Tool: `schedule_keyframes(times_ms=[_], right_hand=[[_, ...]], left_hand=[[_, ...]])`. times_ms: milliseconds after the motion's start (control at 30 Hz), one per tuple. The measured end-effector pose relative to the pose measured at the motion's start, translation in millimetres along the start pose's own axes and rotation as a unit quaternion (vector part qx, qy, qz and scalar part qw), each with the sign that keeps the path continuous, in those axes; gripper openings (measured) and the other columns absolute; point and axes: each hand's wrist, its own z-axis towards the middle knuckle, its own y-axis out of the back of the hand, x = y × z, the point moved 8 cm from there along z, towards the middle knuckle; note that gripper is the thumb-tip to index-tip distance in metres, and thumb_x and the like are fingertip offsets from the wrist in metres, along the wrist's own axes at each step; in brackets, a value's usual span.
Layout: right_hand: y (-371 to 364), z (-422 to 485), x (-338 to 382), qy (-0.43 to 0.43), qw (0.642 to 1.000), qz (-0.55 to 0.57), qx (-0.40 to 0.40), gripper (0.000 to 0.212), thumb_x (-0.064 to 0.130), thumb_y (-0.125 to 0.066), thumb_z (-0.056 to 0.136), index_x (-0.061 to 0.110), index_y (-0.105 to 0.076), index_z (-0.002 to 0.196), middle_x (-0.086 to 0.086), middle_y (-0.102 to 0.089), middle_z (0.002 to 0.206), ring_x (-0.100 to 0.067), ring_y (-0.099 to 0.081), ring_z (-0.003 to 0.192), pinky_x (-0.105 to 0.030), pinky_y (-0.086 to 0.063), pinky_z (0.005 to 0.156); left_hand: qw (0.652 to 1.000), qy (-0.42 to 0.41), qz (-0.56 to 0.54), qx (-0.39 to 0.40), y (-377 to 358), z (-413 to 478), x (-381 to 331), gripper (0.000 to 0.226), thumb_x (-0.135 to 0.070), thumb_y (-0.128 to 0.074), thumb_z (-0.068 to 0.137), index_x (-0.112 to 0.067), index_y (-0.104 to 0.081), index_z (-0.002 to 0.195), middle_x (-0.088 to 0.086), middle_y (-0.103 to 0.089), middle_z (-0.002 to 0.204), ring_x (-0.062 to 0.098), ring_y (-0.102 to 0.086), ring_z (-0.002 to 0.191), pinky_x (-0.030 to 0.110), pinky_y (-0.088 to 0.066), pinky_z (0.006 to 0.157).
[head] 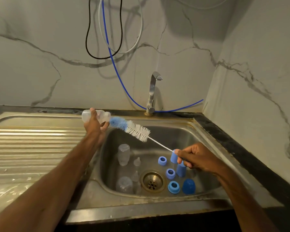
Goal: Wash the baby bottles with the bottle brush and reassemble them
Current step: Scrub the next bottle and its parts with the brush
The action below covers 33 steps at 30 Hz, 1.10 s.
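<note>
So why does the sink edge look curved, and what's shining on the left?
Head view: the wide-angle lens bows the sink rim; light glares off the ribbed draining board; the hanging cables throw soft shadows on the wall.

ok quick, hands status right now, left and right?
Left hand: closed round the clear plastic baby bottle.
Right hand: closed on the handle of the blue-and-white bristle bottle brush.

We see the person's left hand and right hand. The left forearm and right forearm are unclothed to the frame's edge, lean, with muscle contours showing. Wrists and fingers are likewise bare.
</note>
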Motion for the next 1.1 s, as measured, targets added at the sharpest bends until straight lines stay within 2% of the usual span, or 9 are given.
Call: schedule_keyframes(times_ms=[67, 200, 367, 433, 600, 767, 900, 967, 1100], right_hand=[[4, -1, 1, 0.008, 1.0, 0.002, -0.016, 0.043, 0.043, -0.058, 0.099, 0.011, -0.073, 0.073, -0.003, -0.054, 0.053, -0.012, -0.043, 0.045, -0.021, -0.038, 0.046], [10, -5, 4, 0.024, 0.999, -0.001, -0.033, 0.043, 0.039, -0.058, 0.1, 0.011, -0.072, 0.071, -0.003, -0.052, 0.051, -0.009, -0.044, 0.044, -0.018, -0.039, 0.046], [7, -7, 11, 0.054, 0.998, -0.037, -0.024, 0.042, 0.036, -0.061, 0.099, 0.013, -0.073, 0.067, -0.004, -0.053, 0.049, -0.009, -0.046, 0.043, -0.016, -0.041, 0.047], [9, -7, 13, 0.063, 0.997, -0.042, -0.033, 0.04, 0.036, -0.062, 0.098, 0.014, -0.074, 0.066, -0.001, -0.054, 0.048, -0.008, -0.047, 0.042, -0.017, -0.041, 0.049], [6, -8, 15, 0.072, 0.993, -0.084, -0.034, 0.039, 0.034, -0.064, 0.096, 0.011, -0.076, 0.067, -0.001, -0.052, 0.045, -0.008, -0.043, 0.04, -0.016, -0.039, 0.046], [0, 2, 5, 0.046, 0.997, -0.049, -0.043, 0.038, 0.034, -0.061, 0.097, 0.008, -0.073, 0.073, -0.005, -0.055, 0.05, -0.007, -0.048, 0.042, -0.014, -0.041, 0.047], [-4, 11, 1, 0.073, 0.991, -0.071, -0.083, 0.037, 0.033, -0.064, 0.096, 0.009, -0.074, 0.07, -0.001, -0.065, 0.056, -0.004, -0.058, 0.049, -0.013, -0.046, 0.057], [-7, 11, 1, 0.067, 0.992, -0.074, -0.071, 0.041, 0.037, -0.064, 0.095, 0.01, -0.07, 0.064, 0.001, -0.059, 0.05, -0.006, -0.052, 0.045, -0.014, -0.043, 0.053], [-13, 8, 0, 0.016, 1.0, -0.021, 0.012, 0.05, 0.042, -0.059, 0.096, 0.007, -0.064, 0.061, -0.008, -0.045, 0.048, -0.013, -0.035, 0.039, -0.02, -0.033, 0.04]], left_hand=[[0.999, 0.02, -0.009, 0.026, -5, 1, 3, 0.055, -0.036, -0.07, 0.096, -0.012, -0.039, 0.134, 0.02, -0.053, 0.138, 0.037, -0.062, 0.121, 0.049, -0.061, 0.087], [0.997, 0.041, 0.015, 0.059, -5, 4, 5, 0.065, -0.038, -0.07, 0.095, -0.009, -0.038, 0.143, 0.022, -0.053, 0.136, 0.038, -0.065, 0.117, 0.046, -0.064, 0.079], [0.994, 0.05, 0.07, 0.061, -1, 7, 3, 0.056, -0.039, -0.066, 0.098, -0.01, -0.039, 0.137, 0.023, -0.055, 0.138, 0.037, -0.065, 0.115, 0.049, -0.059, 0.092], [0.993, 0.057, 0.079, 0.066, -1, 5, 3, 0.051, -0.039, -0.066, 0.098, -0.012, -0.04, 0.132, 0.022, -0.056, 0.136, 0.037, -0.066, 0.114, 0.046, -0.06, 0.088], [0.973, 0.027, 0.204, 0.103, -16, -10, 12, 0.062, -0.037, -0.062, 0.1, -0.006, -0.038, 0.147, 0.021, -0.056, 0.137, 0.034, -0.065, 0.111, 0.039, -0.06, 0.073], [0.971, 0.129, 0.116, 0.166, -29, -27, 34, 0.065, -0.041, -0.053, 0.104, -0.006, -0.027, 0.153, 0.027, -0.054, 0.139, 0.037, -0.069, 0.107, 0.042, -0.064, 0.067], [0.95, 0.164, 0.135, 0.23, -40, -38, 47, 0.07, -0.048, -0.049, 0.104, -0.006, -0.026, 0.155, 0.03, -0.059, 0.133, 0.036, -0.07, 0.102, 0.041, -0.062, 0.062], [0.948, 0.161, 0.123, 0.244, -44, -40, 43, 0.069, -0.05, -0.046, 0.105, -0.002, -0.033, 0.153, 0.028, -0.062, 0.126, 0.034, -0.071, 0.1, 0.039, -0.062, 0.065], [0.964, 0.147, 0.056, 0.214, -34, -22, 26, 0.065, -0.052, -0.041, 0.106, -0.001, -0.044, 0.146, 0.02, -0.065, 0.116, 0.03, -0.07, 0.099, 0.043, -0.061, 0.078]])
